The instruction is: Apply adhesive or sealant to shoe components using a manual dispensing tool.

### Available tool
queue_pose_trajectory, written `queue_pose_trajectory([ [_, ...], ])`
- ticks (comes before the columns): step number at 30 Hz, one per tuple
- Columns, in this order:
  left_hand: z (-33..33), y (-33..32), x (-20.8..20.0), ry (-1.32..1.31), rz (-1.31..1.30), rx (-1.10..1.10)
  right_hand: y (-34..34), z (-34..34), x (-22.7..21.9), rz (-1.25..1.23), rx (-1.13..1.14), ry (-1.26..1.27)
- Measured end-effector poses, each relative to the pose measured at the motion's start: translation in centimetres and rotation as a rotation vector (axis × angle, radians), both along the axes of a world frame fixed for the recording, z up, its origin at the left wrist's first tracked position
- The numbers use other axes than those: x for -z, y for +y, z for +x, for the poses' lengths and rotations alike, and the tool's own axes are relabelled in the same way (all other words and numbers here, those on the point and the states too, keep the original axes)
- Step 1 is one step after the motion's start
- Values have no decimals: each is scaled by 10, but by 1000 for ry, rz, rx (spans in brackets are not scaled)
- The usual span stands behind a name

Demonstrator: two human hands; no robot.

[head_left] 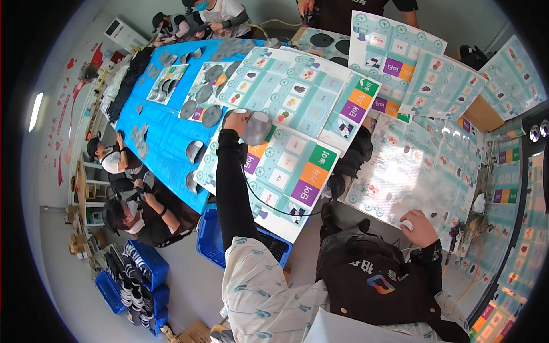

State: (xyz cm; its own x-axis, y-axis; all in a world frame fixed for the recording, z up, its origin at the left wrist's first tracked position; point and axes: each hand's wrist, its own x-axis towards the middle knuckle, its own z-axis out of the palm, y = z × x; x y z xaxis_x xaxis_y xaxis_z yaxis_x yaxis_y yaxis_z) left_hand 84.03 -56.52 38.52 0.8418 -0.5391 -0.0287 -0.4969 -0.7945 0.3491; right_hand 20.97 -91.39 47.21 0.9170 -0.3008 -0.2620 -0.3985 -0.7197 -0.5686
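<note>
My left hand (235,122) reaches far forward, its fingers closed on the edge of a grey rounded, curved piece (258,128). That piece is above the printed boards (286,150), which are pale green with coloured squares and small pictures. My right hand (420,228) is low on the right, over the edge of another printed sheet (394,171) with a bright glare and dark smudges. Its fingers curl in toward the thumb around a small pale thing I cannot make out. Several dark curved pieces (355,153) are stacked between the two work surfaces.
A long blue-covered table (163,120) bears scattered grey pieces. Co-workers sit at its left side (137,214) and far end (220,20); another person (366,14) stands across. A blue crate (211,237) is below my left arm, more crates (150,263) at lower left. A thin cable (269,204) crosses the board.
</note>
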Motion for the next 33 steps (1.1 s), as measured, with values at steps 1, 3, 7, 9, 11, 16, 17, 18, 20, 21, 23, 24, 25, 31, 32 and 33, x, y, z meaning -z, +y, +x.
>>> queue_pose_trajectory([
  [1, 2, 5, 2, -41, -10, 20, 4, 5, -2, 3, 9, -6],
  [3, 3, 11, 6, -77, 19, 1, 8, 14, -6, 3, 30, -15],
  [7, -11, -11, -7, -167, 375, -58, 11, 25, -9, -10, 56, -4],
  [9, -21, -34, -28, -207, 378, -62, 12, 28, -13, -13, 70, -1],
  [11, -19, -39, -35, -196, 362, -79, 15, 34, -16, -12, 77, 6],
  [16, -41, -81, -18, -146, 632, 163, 17, 44, -16, -18, 72, 19],
  [17, -44, -84, -13, -139, 614, 232, 18, 45, -17, -23, 77, 26],
  [18, -41, -83, -10, -138, 615, 230, 18, 47, -18, -22, 74, 26],
  [20, -37, -83, -6, -108, 724, 289, 19, 49, -19, -16, 73, 42],
  [21, -32, -80, -6, -75, 696, 282, 19, 49, -19, -16, 74, 43],
  [23, -26, -74, -4, -86, 756, 301, 20, 48, -18, -6, 78, 68],
  [24, -24, -71, -4, -98, 817, 318, 20, 48, -18, -5, 77, 66],
  [25, -24, -67, -3, -99, 820, 316, 20, 48, -17, -1, 74, 65],
  [31, -40, -38, 2, -221, 849, 424, 21, 48, -13, 14, 77, 60],
  [32, -44, -37, -2, -221, 851, 436, 22, 46, -12, 2, 80, 64],
  [33, -48, -38, -6, -198, 702, 402, 22, 45, -11, 6, 91, 70],
])
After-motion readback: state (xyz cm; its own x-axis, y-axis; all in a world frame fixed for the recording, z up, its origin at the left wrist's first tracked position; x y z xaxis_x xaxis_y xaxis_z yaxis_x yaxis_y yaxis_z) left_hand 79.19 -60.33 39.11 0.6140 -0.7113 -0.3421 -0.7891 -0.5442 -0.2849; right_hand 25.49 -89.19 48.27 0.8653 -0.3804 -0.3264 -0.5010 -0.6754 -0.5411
